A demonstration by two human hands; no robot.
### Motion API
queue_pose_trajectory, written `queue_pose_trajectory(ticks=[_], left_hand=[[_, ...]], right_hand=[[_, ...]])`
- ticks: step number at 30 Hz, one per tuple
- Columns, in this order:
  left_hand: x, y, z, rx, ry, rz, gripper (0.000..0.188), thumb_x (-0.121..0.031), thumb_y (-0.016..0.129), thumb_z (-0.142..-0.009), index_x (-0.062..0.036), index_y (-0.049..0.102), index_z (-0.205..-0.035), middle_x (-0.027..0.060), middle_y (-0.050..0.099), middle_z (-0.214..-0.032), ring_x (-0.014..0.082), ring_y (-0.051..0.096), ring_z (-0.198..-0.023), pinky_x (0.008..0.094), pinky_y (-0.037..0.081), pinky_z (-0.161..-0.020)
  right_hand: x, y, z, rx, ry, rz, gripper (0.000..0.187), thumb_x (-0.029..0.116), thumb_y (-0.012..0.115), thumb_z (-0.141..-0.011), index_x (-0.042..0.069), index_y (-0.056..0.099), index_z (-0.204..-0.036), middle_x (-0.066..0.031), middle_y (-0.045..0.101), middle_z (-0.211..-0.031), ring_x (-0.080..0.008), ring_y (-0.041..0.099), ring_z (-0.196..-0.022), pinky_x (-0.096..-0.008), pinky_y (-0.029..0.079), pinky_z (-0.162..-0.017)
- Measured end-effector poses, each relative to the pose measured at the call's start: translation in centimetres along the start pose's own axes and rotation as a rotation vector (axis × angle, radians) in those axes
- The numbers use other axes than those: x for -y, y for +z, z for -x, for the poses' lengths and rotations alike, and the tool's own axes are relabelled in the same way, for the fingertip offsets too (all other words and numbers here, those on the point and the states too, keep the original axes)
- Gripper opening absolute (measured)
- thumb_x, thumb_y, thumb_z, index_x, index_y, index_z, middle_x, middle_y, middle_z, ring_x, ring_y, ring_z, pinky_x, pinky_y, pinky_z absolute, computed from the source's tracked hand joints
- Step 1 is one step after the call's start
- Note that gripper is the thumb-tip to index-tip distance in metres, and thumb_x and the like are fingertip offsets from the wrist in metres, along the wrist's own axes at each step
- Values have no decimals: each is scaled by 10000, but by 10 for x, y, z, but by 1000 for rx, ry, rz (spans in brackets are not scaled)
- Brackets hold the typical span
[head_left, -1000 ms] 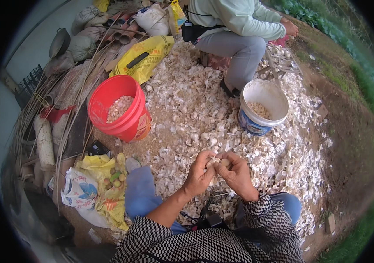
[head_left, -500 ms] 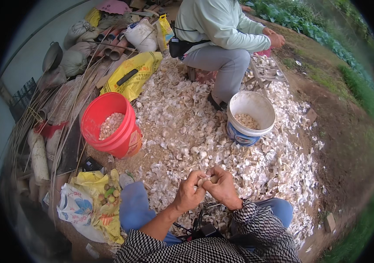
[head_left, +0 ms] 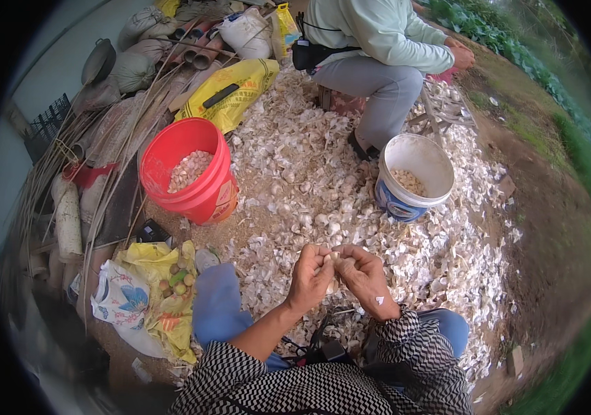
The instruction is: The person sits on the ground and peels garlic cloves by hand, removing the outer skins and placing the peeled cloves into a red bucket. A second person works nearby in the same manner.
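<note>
Above my lap, my left hand [head_left: 311, 279] and my right hand [head_left: 365, 279] meet at the fingertips. Both are closed in a pinch on a small pale garlic clove [head_left: 334, 257], mostly covered by the fingers. A white flake of skin [head_left: 380, 300] clings to the back of my right hand. Beneath and beyond them, garlic bulbs and papery skins [head_left: 288, 197] blanket the ground. Peeled cloves [head_left: 190, 170] lie in a red bucket [head_left: 195, 200] ahead to the left. More cloves [head_left: 408, 182] are in a white-and-blue bucket [head_left: 397, 202] ahead to the right.
A person [head_left: 378, 62] in a pale green top sits beyond the white-and-blue bucket, beside a small stool [head_left: 437, 114]. Yellow and white bags [head_left: 147, 297] with round fruit lie by my left knee. Pipes, sacks and sticks [head_left: 119, 138] are piled left; soil and grass border the right.
The whole view has shifted, so the buckets and the person appear farther right and higher. My fingers have changed their pinch on the clove. A skin flake now shows on my right hand.
</note>
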State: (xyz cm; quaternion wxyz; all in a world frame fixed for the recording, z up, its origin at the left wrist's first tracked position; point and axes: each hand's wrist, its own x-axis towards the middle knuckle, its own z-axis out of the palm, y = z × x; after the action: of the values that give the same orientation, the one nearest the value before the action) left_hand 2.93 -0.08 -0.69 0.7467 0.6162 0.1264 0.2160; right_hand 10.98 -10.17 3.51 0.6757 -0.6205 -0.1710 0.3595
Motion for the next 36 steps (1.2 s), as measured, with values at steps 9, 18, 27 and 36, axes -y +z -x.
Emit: queue_pose_trajectory(ticks=[9, 18, 27, 36], left_hand=[[-15, 2, 3, 67, 334, -552, 180, -19, 528, -823, 2, 412, -959, 142, 571, -676, 221, 611, -602, 298, 452, -514], [-17, 2, 7, -3, 313, -544, 167, -52, 575, -780, -23, 479, -914, 86, 518, -608, 173, 554, -532, 280, 432, -486], [-9, -1, 12, -14, 186, -261, 104, -28, 515, -821, -1, 473, -912, 28, 542, -661, 56, 487, -558, 227, 394, -468], [-12, -1, -5, -18, 35, -25, 180, -36, 445, -889, -1, 372, -1050, 94, 579, -753, 94, 547, -638, 230, 435, -524]], right_hand=[[-4, -16, -4, 79, -135, 469, 300, 183, 605, -732, -41, 596, -931, -134, 583, -607, -176, 567, -545, -295, 451, -520], [-21, 0, 1, -104, -122, 289, 224, 170, 600, -689, -16, 625, -812, -134, 603, -618, -149, 575, -566, -286, 453, -532], [-17, -3, 2, 45, -73, 162, 126, 98, 547, -806, -21, 572, -841, -11, 554, -662, -39, 465, -539, -178, 353, -454], [-8, -2, -7, -25, 227, -375, 137, 167, 542, -883, 37, 547, -925, 7, 542, -681, -37, 444, -512, -156, 302, -403]])
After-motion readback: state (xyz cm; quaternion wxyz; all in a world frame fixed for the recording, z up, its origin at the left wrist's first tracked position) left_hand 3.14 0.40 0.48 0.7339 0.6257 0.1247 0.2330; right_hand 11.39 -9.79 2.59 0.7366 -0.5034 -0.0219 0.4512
